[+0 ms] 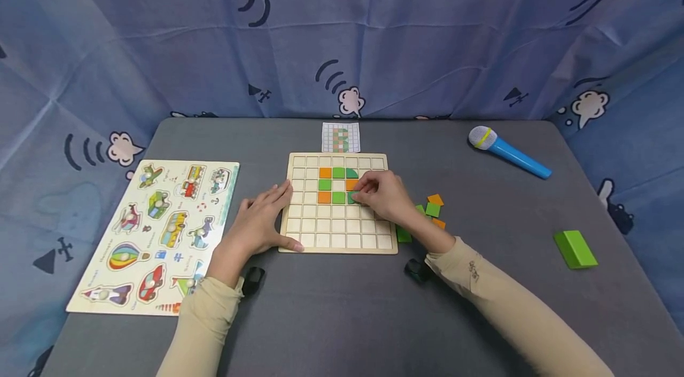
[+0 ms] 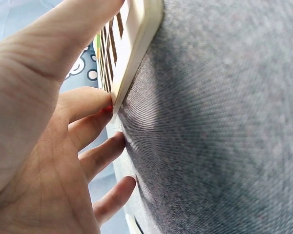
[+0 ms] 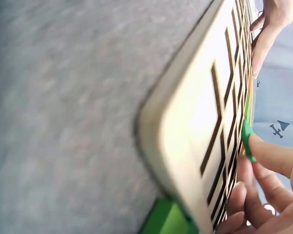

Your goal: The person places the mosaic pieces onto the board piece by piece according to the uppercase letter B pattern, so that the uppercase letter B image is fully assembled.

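A wooden grid board [image 1: 338, 227] lies flat on the table, with orange tiles [image 1: 325, 173] and green tiles [image 1: 338, 173] set in its upper middle cells. A darker green tile with a rounded side [image 1: 351, 173] sits at the top right of that group. My right hand [image 1: 385, 196] pinches another dark green tile [image 3: 247, 131] between thumb and fingertips, low over the cell at the group's lower right. Spread along the board's left side, my left hand [image 1: 256, 222] touches its edge with straight fingers, the thumb at the near left corner.
Loose orange and green tiles [image 1: 433, 209] lie right of the board, partly under my right forearm. A pattern card [image 1: 341, 138] lies behind the board. A picture puzzle [image 1: 176, 187] is at left; a toy microphone [image 1: 513, 154] and a green block [image 1: 575, 249] are at right.
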### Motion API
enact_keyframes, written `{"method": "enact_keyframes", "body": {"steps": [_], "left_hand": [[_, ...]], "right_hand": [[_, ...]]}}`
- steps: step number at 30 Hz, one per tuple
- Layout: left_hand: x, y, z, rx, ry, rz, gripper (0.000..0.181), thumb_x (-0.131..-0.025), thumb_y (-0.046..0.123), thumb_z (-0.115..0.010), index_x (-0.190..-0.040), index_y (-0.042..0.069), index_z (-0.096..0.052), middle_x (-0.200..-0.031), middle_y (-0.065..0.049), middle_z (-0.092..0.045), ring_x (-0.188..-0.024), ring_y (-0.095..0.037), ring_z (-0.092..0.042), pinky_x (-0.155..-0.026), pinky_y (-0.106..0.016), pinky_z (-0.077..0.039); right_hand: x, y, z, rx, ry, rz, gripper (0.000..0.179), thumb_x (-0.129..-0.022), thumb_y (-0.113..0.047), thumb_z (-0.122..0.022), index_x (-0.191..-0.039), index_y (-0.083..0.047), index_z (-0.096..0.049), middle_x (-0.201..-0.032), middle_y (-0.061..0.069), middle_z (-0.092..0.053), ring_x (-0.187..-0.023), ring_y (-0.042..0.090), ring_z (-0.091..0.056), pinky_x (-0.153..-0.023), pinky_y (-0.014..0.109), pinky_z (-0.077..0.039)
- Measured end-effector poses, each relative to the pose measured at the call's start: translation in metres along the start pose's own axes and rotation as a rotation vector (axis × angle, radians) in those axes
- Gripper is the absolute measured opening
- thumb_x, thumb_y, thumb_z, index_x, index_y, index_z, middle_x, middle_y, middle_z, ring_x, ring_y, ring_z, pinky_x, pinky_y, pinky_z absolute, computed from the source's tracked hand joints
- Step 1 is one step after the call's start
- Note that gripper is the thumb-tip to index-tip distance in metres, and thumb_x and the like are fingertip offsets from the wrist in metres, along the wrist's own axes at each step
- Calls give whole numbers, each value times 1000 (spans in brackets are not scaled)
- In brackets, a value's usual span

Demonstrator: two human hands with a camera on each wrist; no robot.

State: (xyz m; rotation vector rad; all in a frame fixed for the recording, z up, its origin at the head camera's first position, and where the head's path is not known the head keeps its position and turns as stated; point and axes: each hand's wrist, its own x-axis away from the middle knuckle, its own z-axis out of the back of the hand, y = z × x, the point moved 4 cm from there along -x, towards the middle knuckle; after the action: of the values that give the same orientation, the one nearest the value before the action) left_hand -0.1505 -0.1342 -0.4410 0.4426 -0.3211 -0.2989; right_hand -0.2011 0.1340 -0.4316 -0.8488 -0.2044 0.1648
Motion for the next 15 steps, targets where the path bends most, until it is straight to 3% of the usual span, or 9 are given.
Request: {"method": "enact_keyframes", "body": {"steps": [15], "left_hand": [[0, 0, 0, -10, -1, 2, 127, -72, 52, -95, -170, 10, -26, -179, -8, -18, -164, -38, -23, -116, -67, -27]], "right_hand": [[-6, 0, -6, 41, 9, -4, 12, -92, -11, -84, -89, -8, -73, -83, 7, -67, -74, 20, -57, -71, 32, -44]]}}
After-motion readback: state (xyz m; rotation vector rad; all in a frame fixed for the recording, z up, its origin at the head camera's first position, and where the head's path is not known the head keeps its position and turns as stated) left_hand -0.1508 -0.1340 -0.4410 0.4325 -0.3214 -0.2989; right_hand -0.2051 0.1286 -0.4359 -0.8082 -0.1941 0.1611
